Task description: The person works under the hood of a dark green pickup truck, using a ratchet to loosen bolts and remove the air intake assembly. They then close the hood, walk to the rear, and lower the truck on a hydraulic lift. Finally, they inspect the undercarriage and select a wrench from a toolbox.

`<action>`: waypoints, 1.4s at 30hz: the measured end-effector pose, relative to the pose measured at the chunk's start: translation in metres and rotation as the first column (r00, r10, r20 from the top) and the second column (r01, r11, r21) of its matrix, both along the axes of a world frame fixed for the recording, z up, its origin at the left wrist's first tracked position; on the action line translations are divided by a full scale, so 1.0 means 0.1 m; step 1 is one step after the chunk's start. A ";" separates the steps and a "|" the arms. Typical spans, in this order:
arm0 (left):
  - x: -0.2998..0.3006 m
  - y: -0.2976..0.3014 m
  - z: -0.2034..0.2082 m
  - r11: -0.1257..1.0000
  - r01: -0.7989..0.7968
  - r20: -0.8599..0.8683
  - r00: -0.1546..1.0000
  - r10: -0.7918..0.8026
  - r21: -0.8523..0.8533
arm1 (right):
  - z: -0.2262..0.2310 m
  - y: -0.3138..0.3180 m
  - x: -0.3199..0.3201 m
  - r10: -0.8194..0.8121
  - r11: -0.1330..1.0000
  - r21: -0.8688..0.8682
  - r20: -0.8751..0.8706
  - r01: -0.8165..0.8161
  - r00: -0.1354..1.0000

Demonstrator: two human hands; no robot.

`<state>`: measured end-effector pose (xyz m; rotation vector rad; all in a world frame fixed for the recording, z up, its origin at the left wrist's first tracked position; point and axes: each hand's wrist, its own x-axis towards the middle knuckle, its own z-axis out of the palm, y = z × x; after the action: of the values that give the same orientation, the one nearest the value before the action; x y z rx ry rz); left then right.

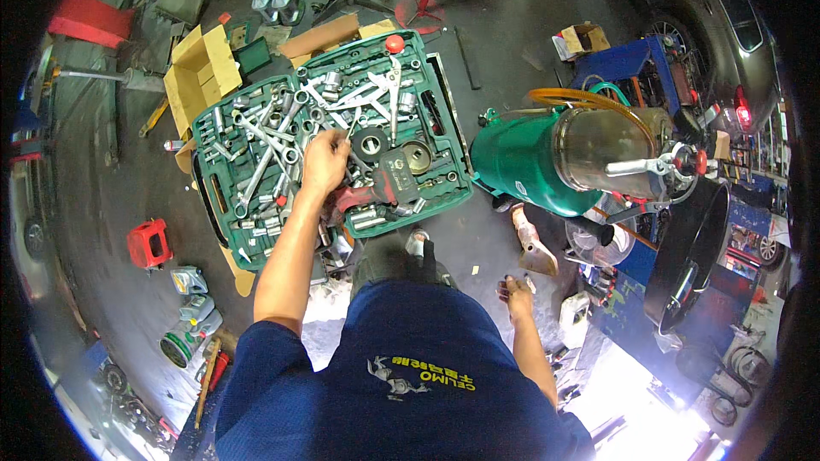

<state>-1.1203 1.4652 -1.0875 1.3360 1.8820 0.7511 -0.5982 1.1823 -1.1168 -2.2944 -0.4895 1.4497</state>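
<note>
A green tool case (464, 196) lies open in front of me, filled with loose wrenches (254, 177), sockets and locking pliers (395, 90). Over its middle is my left hand (325, 162), fingers pinched together beside a thin metal piece; whether they grip it is hard to see. A red and black cordless impact wrench (389, 181) rests on the case, just right of my left wrist. Beyond it sit a black ring (370, 145) and a round metal cup (417, 156). My right hand (516, 297) hangs low at my right side, fingers loosely apart, with no held thing visible.
Right of the case stands a green tank (517, 158) with a clear cylinder and an orange hose (589, 96). An open cardboard box (196, 81) is at the far left. A red plastic piece (149, 243) and bottles (190, 324) stand on the left floor. A dark car (726, 43) is far right.
</note>
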 end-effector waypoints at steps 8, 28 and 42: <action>0.21 0.49 -0.03 0.924 0.352 -0.328 0.863 -0.383 -0.151 | 0.13 -0.07 -0.11 -0.038 0.999 -0.017 0.005 0.038 0.999; -0.79 0.09 0.16 0.991 -0.131 -0.349 0.928 0.135 0.036 | -0.05 -0.21 0.00 -0.065 0.997 -0.038 -0.021 0.065 0.998; -1.47 -0.24 -0.05 0.821 -0.567 -0.294 0.776 0.558 0.061 | -0.01 -0.31 0.05 -0.047 0.992 -0.116 -0.009 0.045 0.999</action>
<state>-1.2674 1.4413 -1.0930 0.8879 2.5863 0.8331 -0.5932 1.1516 -1.1183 -2.3686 -0.3557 1.5042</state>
